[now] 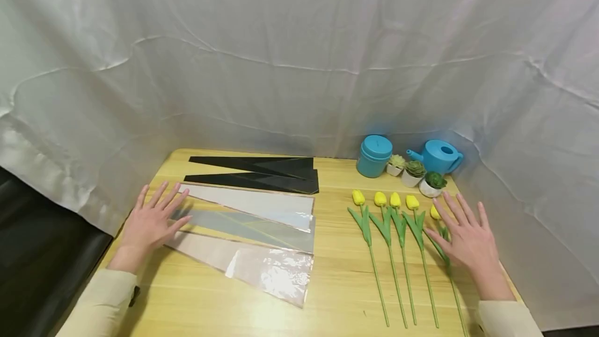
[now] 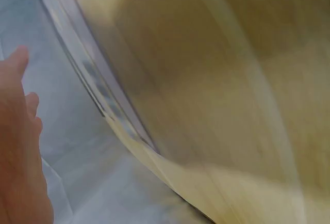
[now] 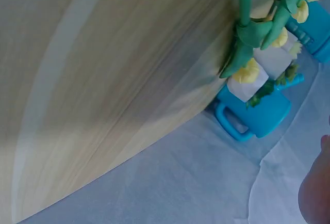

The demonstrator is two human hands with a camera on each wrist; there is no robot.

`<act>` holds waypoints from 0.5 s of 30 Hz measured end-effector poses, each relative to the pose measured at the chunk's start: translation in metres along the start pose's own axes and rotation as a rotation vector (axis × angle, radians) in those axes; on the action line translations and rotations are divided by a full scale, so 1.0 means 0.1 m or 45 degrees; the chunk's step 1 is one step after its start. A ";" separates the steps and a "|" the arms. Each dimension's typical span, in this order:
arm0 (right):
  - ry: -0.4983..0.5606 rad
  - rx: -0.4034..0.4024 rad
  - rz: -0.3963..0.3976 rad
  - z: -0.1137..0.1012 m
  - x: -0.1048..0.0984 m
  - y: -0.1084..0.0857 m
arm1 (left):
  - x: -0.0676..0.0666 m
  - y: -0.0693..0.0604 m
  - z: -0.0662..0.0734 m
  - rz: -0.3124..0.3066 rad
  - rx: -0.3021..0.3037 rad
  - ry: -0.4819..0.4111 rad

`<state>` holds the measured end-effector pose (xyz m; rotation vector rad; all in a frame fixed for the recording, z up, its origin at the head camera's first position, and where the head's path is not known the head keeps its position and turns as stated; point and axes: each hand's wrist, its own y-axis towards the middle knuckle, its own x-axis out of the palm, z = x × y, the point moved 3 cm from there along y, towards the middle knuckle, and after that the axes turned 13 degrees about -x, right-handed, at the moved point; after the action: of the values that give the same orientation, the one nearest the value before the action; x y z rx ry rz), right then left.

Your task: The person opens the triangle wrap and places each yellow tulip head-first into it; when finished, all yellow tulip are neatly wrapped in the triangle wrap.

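Note:
Fingers spread, my left hand (image 1: 151,222) hovers at the left ends of several flat wrapping sleeves. Two are black sleeves (image 1: 252,181) at the back; in front lie a white sleeve (image 1: 262,203), a grey sleeve (image 1: 285,235) and a pinkish clear sleeve (image 1: 276,269). On the right, my right hand (image 1: 470,235) is spread over the rightmost yellow tulip (image 1: 435,212), partly hiding it; whether it touches the flower I cannot tell. Several more yellow tulips (image 1: 395,201) with green stems lie side by side to its left. Both hands hold nothing.
At the back right stand a blue lidded canister (image 1: 374,157), a blue watering can (image 1: 439,156) and three small potted succulents (image 1: 414,170). Pale curtains (image 1: 299,66) enclose the wooden table (image 1: 337,285) at the back and sides.

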<state>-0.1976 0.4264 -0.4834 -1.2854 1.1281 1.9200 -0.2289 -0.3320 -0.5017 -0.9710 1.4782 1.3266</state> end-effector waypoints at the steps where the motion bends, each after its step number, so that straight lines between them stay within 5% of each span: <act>1: 0.017 0.023 -0.011 0.00 -0.02 0.00 | -0.01 0.01 0.03 0.000 0.002 -0.009; 7: 0.304 0.241 0.056 -0.04 -0.15 -0.03 | -0.09 0.03 0.44 -0.023 -0.022 -0.223; 15: 0.585 0.486 0.127 0.04 -0.18 -0.18 | -0.16 -0.16 1.34 -0.310 -0.049 -0.910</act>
<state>-0.1776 0.4389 -0.4719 -1.5048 1.7171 1.4048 -0.1936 -0.2011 -0.4944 -0.5765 0.7676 1.3307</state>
